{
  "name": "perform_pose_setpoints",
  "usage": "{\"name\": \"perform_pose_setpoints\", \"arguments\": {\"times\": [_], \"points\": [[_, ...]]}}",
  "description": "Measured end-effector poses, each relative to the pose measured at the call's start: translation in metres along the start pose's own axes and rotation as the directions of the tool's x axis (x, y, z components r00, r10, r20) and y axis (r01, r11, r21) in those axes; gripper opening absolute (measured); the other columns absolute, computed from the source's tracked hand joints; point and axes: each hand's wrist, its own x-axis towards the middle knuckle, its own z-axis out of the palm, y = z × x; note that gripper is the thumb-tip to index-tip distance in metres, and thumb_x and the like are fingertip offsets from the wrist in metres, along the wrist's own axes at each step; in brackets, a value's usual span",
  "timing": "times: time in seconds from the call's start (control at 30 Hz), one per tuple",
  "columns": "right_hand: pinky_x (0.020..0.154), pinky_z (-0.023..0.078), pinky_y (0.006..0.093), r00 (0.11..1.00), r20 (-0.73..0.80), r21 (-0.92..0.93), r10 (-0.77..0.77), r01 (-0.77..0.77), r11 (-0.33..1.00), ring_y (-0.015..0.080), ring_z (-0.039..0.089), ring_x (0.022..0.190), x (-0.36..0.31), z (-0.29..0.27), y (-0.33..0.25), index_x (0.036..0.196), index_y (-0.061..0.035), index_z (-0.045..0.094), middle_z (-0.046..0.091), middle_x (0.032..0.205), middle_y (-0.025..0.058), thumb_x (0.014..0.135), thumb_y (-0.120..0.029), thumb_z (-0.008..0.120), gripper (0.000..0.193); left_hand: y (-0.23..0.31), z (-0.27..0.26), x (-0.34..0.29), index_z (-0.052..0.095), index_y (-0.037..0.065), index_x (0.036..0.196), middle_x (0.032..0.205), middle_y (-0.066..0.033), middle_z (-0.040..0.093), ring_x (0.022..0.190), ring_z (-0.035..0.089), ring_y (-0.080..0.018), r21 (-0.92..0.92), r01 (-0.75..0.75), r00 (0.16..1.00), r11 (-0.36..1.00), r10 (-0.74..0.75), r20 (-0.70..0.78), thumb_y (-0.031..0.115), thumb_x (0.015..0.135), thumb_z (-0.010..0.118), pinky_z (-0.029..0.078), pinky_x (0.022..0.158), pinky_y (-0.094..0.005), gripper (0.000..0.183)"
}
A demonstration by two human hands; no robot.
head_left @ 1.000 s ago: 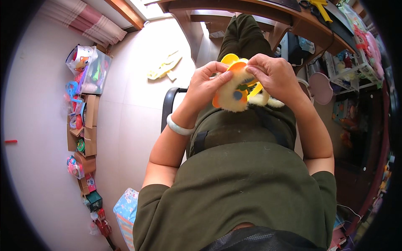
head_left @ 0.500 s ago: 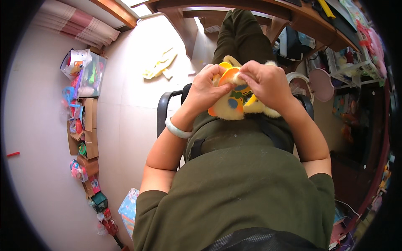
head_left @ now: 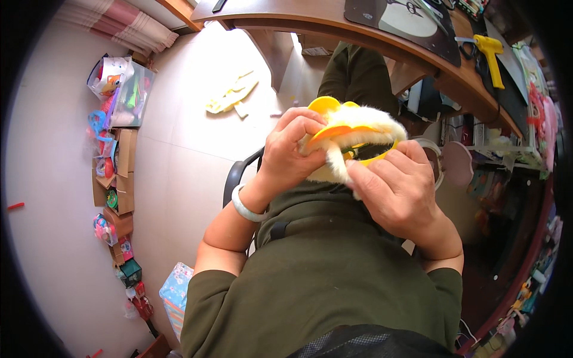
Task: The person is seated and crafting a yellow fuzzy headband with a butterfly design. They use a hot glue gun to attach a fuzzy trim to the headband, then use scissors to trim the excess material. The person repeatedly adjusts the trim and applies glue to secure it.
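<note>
Over my lap I hold a fluffy cream craft piece (head_left: 377, 121) with scalloped yellow-orange felt edges. It is bent into a loop, with a gap showing through its right part. My left hand (head_left: 291, 146) is closed on its left end, thumb below and fingers on top. From there a narrow fluffy cream strip (head_left: 336, 162) runs down toward my right hand (head_left: 399, 190), whose fingers are closed on the strip's lower end and the near right side of the loop. My fingers hide part of both ends.
Ahead is a wooden desk (head_left: 280, 21) with a dark mat (head_left: 358, 13), scissors (head_left: 412, 7) and a yellow glue gun (head_left: 490, 58). A pale yellow cloth (head_left: 230, 100) lies on the floor. Cardboard boxes (head_left: 125, 158) line the left wall, and a black chair armrest (head_left: 236, 176) is beside me.
The craft piece has been turned and raised, so its fluffy side and loop now show; the blue and green details are hidden. My right hand has moved down and right. More desk is visible.
</note>
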Motion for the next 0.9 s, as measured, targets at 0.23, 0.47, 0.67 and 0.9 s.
{"name": "perform_pose_setpoints", "arguments": {"times": [0.23,0.47,0.67,0.9], "points": [[0.097,0.046,0.0406,0.997,-0.06,0.545,0.038,0.001,0.839,0.0368,0.061,0.112,0.02,0.04,0.068,0.112,0.0029,0.064,0.061,0.124,0.0221,0.083,-0.008,0.068,0.031,-0.034,0.003,0.023,0.058,0.004,0.1,0.108,-0.0096,0.058,0.1,0.058,-0.0207,-0.311,0.137,0.99,0.941,-0.134,0.032,-0.007,0.067,0.069,0.05,0.084,-0.0304,0.037],[0.079,0.054,0.0321,0.957,0.124,0.648,0.262,-0.278,0.709,0.0285,0.068,0.097,0.002,0.076,0.104,0.106,-0.0004,0.067,0.065,0.117,0.0172,0.079,0.003,0.066,0.027,-0.067,0.036,0.025,0.053,0.006,0.121,0.115,-0.0119,0.056,0.113,0.055,-0.0259,-0.376,0.113,0.994,0.92,-0.106,0.038,-0.015,0.073,0.062,0.046,0.095,-0.0331,0.053],[0.068,0.051,0.0312,0.938,0.162,0.571,0.307,-0.343,0.746,0.0257,0.068,0.082,-0.005,0.071,0.12,0.099,-0.0045,0.07,0.067,0.107,0.0166,0.074,0.001,0.068,0.026,-0.084,0.043,0.023,0.063,0.008,0.1,0.115,-0.0126,0.058,0.106,0.057,-0.0253,-0.264,0.226,0.968,0.938,-0.185,0.17,-0.015,0.074,0.058,0.045,0.094,-0.0332,0.035],[0.082,0.041,0.0374,0.98,0.001,0.294,0.199,-0.19,0.937,0.0303,0.059,0.098,0.02,0.08,0.144,0.101,-0.0119,0.072,0.059,0.125,0.0156,0.067,-0.009,0.072,0.034,-0.091,0.048,0.025,0.062,0.006,0.093,0.109,-0.0124,0.059,0.102,0.059,-0.025,-0.411,0.307,0.951,0.858,-0.26,0.168,-0.016,0.073,0.06,0.047,0.09,-0.0316,0.029]]}}
